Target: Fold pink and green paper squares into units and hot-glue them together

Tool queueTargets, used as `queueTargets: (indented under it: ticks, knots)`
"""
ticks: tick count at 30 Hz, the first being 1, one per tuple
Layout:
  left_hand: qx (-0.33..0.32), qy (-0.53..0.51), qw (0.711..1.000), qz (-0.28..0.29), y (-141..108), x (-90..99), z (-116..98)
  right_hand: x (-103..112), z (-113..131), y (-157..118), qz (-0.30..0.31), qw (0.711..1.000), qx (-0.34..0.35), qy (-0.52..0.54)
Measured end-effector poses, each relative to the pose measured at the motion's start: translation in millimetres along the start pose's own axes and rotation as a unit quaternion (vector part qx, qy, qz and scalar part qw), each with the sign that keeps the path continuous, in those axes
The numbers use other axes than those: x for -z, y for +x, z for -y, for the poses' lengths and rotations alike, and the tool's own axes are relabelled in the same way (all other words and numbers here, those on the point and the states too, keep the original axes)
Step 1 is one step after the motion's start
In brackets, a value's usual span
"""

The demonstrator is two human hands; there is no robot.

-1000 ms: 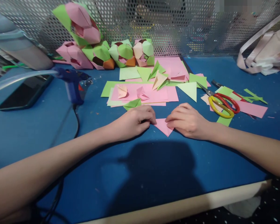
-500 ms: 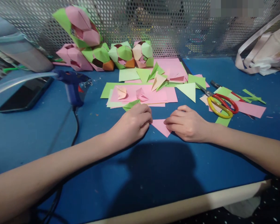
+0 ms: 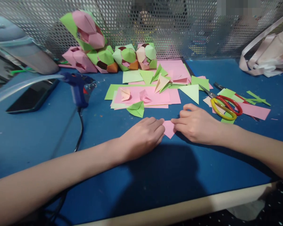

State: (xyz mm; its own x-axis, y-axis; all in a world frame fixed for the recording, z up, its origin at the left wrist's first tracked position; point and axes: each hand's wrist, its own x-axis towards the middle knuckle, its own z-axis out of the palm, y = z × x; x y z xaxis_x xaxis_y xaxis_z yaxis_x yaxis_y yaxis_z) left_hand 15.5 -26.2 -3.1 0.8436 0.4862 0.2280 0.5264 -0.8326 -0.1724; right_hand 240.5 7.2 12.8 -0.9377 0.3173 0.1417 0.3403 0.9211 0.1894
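A small pink paper (image 3: 169,129) with a point toward me lies on the blue table between my hands. My left hand (image 3: 147,135), fingers bent together, grips its left edge. At its right edge my right hand (image 3: 193,124) pinches the paper with thumb and forefinger. The fingertips hide both side corners. Just beyond my left hand sits a folded green piece (image 3: 136,109). Behind it are stacked pink sheets (image 3: 155,94) bearing two small folded pieces, peach (image 3: 125,94) and pink (image 3: 145,96).
Scissors (image 3: 226,105) lie on paper scraps at the right. A blue glue gun (image 3: 77,89) with its cable stands at the left, beside a phone (image 3: 29,99) and a bottle (image 3: 30,50). Folded paper balls (image 3: 103,58) line the mesh panel (image 3: 174,34).
My left hand has moved right and slightly nearer me, closer to my right hand. Less of the pink paper shows between them, and the green folded piece is now uncovered.
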Motion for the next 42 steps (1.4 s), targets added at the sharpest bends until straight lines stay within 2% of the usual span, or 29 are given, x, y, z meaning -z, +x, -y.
queueTargets:
  ticks: [3, 6, 10, 16, 21, 24, 26, 31, 33, 37, 40, 42]
  knots:
    - [0.005, 0.036, 0.999, 0.030, -1, 6.0, -2, 14, -2, -5, 0.058, 0.997, -0.023, -0.040]
    - [0.036, 0.057, 0.996, 0.051, -2, 12.6, -3, 21, -3, -8, 0.091, 0.994, -0.039, -0.055]
    - [0.084, 0.034, 0.995, 0.046, -3, 17.0, 1, 23, -5, -8, 0.096, 0.993, -0.054, -0.046]
    - [0.107, -0.092, 0.989, -0.041, 5, 8.1, 6, 20, -17, -9, 0.039, 0.986, -0.135, 0.087]
    - [0.095, -0.162, 0.981, -0.050, 9, -0.8, 10, 15, -19, -4, -0.017, 0.973, -0.197, 0.122]
    - [0.137, -0.190, 0.968, -0.087, 9, -0.1, 11, 17, -15, -1, -0.078, 0.960, -0.227, 0.142]
    - [0.182, -0.199, 0.956, -0.114, 10, 2.3, 12, 19, -12, 1, -0.112, 0.941, -0.264, 0.181]
    - [0.254, -0.267, 0.918, -0.144, 13, 7.4, 9, 5, 0, 7, -0.151, 0.844, -0.360, 0.369]
    - [0.284, -0.316, 0.894, -0.139, 14, 8.2, 7, -6, 3, 10, -0.151, 0.821, -0.369, 0.409]
    - [0.354, -0.438, 0.818, -0.114, 16, 7.2, 7, -20, 6, 13, -0.143, 0.817, -0.342, 0.442]
    - [0.371, -0.533, 0.753, -0.108, 18, 3.8, 10, -20, 5, 13, -0.139, 0.825, -0.328, 0.439]
    - [0.369, -0.566, 0.728, -0.115, 18, 0.9, 13, -18, 4, 12, -0.134, 0.830, -0.331, 0.429]
